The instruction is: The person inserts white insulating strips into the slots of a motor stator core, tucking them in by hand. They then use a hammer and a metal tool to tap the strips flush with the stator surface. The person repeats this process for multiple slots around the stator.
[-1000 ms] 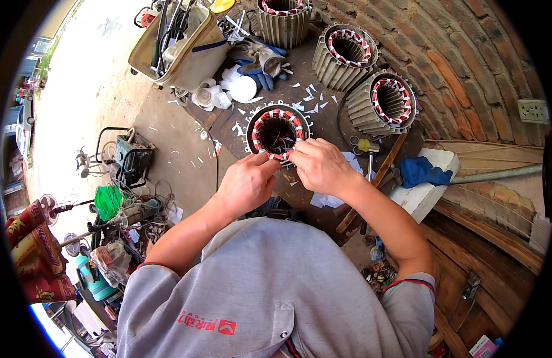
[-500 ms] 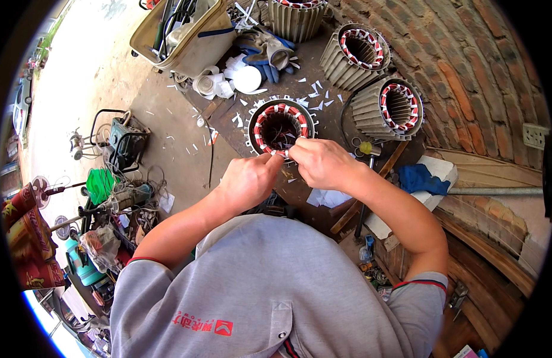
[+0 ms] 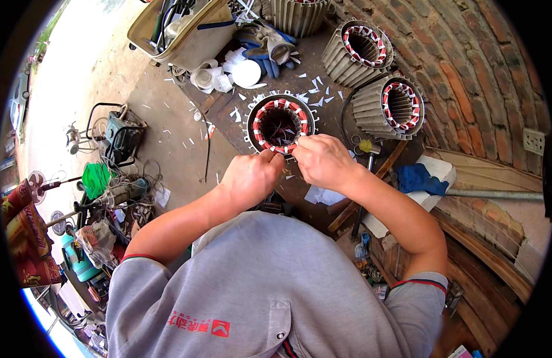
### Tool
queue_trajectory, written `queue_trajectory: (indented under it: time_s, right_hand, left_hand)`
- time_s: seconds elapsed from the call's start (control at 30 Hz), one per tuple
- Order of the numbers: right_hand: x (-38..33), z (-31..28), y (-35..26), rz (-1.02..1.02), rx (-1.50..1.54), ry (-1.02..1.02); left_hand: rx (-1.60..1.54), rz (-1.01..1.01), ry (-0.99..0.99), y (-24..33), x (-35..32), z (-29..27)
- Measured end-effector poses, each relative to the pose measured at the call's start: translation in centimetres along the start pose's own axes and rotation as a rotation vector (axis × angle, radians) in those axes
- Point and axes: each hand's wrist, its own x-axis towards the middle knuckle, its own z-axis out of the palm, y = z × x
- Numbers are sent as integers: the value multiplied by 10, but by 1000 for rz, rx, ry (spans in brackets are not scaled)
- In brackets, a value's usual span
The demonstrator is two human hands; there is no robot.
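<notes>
A motor stator (image 3: 281, 126) stands upright on the work surface in front of me, its bore facing up. Around its top runs a ring of red windings (image 3: 303, 116) bound at intervals with white ties. My left hand (image 3: 252, 177) is closed at the near edge of this ring, fingers pinched together. Just to its right, my right hand (image 3: 325, 160) is also closed, its fingertips against the ring's near right side. Whatever lies between the fingers of either hand is too small or covered to make out.
Two similar stators (image 3: 358, 51) (image 3: 398, 107) lean near the brick wall (image 3: 461, 77), with another stator (image 3: 297, 18) beyond. Farther off lie work gloves (image 3: 267, 48), a white tape roll (image 3: 247, 73) and a tool-filled bin (image 3: 195, 48). White scraps and a hammer (image 3: 369, 154) lie nearby.
My fingertips have drawn slightly apart at the ring's near edge, the right hand shifting a little up and right. Both hands stay closed, and the stator stays in place.
</notes>
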Motion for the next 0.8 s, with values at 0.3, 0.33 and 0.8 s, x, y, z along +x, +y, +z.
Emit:
queue_trajectory:
  time_s: [0.3, 0.33, 0.8]
  right_hand:
    - [3, 0, -3, 12, -77, -1]
    - [2, 2, -2, 18, -74, 20]
    - [-26, 47, -52, 500, 679, 454]
  left_hand:
    - [56, 30, -45, -6, 2, 0]
    - [52, 32, -44, -8, 2, 1]
    - [-1329, -258, 47, 15, -21, 9]
